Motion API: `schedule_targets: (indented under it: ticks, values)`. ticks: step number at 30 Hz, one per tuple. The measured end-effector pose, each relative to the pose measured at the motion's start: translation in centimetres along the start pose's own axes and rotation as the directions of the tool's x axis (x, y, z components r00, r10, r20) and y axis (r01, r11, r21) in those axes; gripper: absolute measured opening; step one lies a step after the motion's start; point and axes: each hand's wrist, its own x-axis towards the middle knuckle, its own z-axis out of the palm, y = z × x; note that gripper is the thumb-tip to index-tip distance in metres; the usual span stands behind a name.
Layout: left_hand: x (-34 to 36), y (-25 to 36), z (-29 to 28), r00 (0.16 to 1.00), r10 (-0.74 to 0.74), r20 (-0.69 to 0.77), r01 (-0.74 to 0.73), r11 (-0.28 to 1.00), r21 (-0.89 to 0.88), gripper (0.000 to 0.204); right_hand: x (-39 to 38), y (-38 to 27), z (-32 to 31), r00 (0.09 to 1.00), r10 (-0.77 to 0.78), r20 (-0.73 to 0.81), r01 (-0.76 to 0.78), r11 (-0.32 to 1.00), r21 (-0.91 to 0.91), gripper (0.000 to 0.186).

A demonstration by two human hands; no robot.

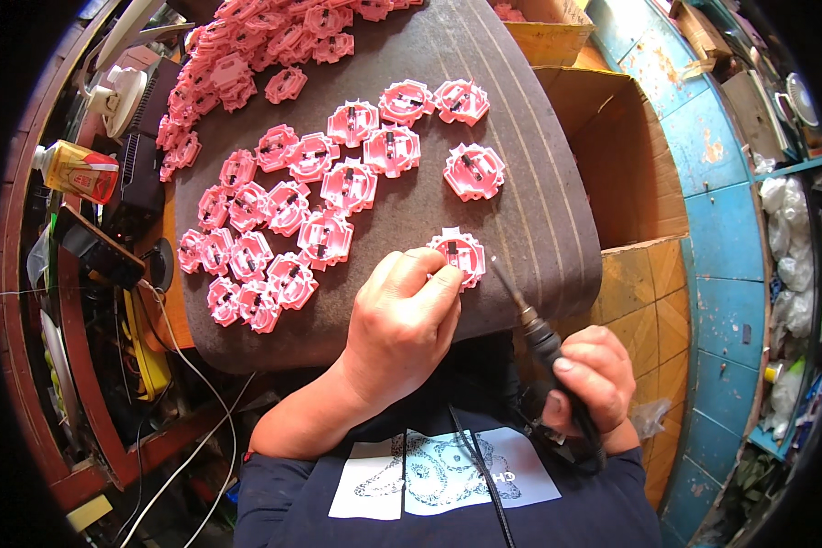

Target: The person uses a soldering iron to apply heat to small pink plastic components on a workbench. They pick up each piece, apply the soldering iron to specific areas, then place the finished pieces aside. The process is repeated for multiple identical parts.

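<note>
My left hand [402,306] is closed, its thumb and forefinger pinched at the left edge of a pink plastic housing [464,256] with small black parts inside. The fingertips hide that edge, so anything small between them does not show. In my right hand [598,379] is a soldering iron [543,340] with a black handle. Its thin metal tip points up and left, just right of the housing and apart from it. Another pink housing [474,172] lies farther back, and several more [324,237] spread to the left, mostly open side up.
A big heap of pink housings [233,73] covers the far left of the dark mat [411,205]. Cardboard boxes [630,155] stand right of the table, beside blue tiles [717,237]. At left are a bottle with a yellow label [80,172] and loose white cables [201,379].
</note>
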Motion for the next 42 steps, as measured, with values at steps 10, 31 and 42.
schedule_targets:
  ticks: [10,31,42]
  values:
    - [0.0,0.3,-0.3,0.999,-0.038,0.020,0.038,0.999,0.010,0.025,5.5,6.5,1.1,0.987,0.080,-0.141,-0.081,0.997,-0.001,0.036]
    - [-0.1,0.6,-0.4,0.997,-0.074,0.024,0.074,0.997,-0.008,0.025,14.9,17.3,3.1,0.958,0.221,0.182,-0.181,0.960,-0.214,0.058]
    - [-0.2,0.4,0.0,0.998,-0.063,-0.009,0.063,0.998,0.001,0.025,4.1,8.2,1.0,0.935,0.347,-0.069,-0.352,0.933,-0.074,0.068]
